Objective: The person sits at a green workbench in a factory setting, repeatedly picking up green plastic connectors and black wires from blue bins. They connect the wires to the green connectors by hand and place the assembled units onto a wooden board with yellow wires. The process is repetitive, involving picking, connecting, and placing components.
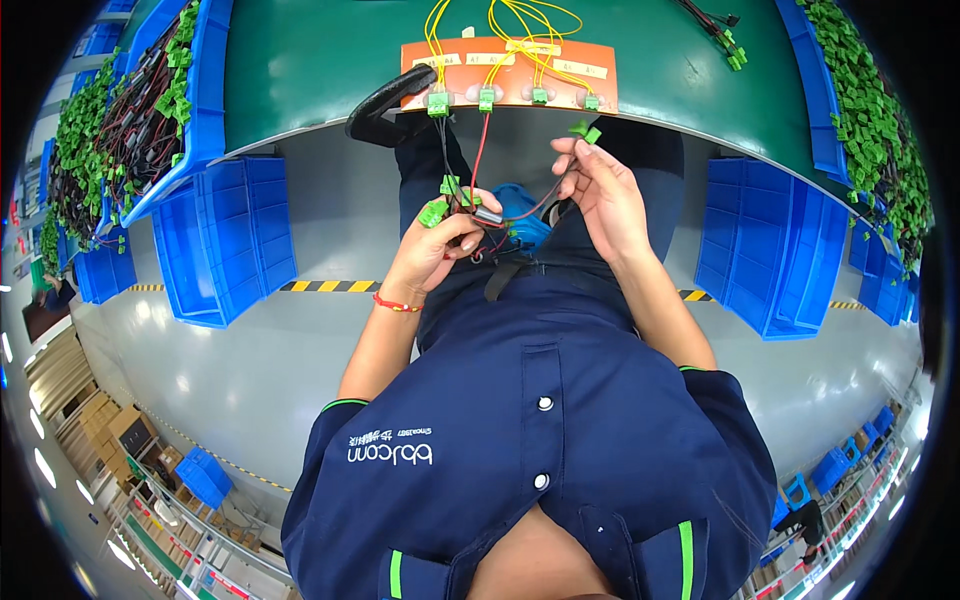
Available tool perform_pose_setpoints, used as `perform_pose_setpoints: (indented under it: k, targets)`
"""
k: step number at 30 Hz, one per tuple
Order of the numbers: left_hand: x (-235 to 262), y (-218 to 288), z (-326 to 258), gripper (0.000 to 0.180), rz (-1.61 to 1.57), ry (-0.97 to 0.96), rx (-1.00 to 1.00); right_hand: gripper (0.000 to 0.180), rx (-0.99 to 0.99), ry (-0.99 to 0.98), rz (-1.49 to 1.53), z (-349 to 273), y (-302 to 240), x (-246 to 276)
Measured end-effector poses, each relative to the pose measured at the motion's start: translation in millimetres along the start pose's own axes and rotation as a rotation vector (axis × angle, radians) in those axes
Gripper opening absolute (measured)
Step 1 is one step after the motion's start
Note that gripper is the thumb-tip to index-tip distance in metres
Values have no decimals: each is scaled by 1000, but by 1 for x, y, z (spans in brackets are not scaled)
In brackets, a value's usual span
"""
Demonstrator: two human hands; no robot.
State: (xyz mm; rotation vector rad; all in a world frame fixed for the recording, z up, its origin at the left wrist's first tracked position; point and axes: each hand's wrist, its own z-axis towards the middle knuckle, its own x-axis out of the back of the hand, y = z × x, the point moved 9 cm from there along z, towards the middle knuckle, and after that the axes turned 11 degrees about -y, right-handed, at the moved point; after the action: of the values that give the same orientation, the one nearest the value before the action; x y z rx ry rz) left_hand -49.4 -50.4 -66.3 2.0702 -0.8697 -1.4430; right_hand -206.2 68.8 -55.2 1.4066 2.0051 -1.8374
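My left hand point(435, 246) is closed around a bundle of thin black and red wires with a grey sleeve point(487, 215). Green terminal connectors point(433, 213) stick out by its thumb. Between my right thumb and fingers is another green connector point(592, 135), on a dark wire running back to the bundle; my right hand point(608, 195) holds it just below the board's right end. An orange-red board point(508, 72) on the table edge carries several green sockets point(540, 96) with yellow wires above. Black wires hang from its leftmost socket, and a red wire point(480, 150) from the one beside it.
A black clamp point(385, 105) stands at the board's left end on the green table point(320, 50). Blue bins point(215, 90) heaped with green-ended wires flank me. More wires point(722, 35) lie at the table's far right. Blue crates point(765, 245) stand below on both sides.
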Motion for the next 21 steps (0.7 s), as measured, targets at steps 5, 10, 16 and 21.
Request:
perform_pose_setpoints:
  k: [5, 10, 16, 21]
  targets:
    - [-3, -4, -8, 25, 101, 131, 78, 28, 72, -85, -237, 7, -24, -49]
    - [5, -20, -17, 23, 119, 173, 40, 27, 27, -85, 48, 22, -20, -55]
    - [19, 36, -45, 17, 10, 499, -432, 25, -140, -263, 221, 7, -8, -64]
    - [-47, 77, -22, 24, 408, 248, -343, 18, -97, -361, -402, -11, -19, -89]
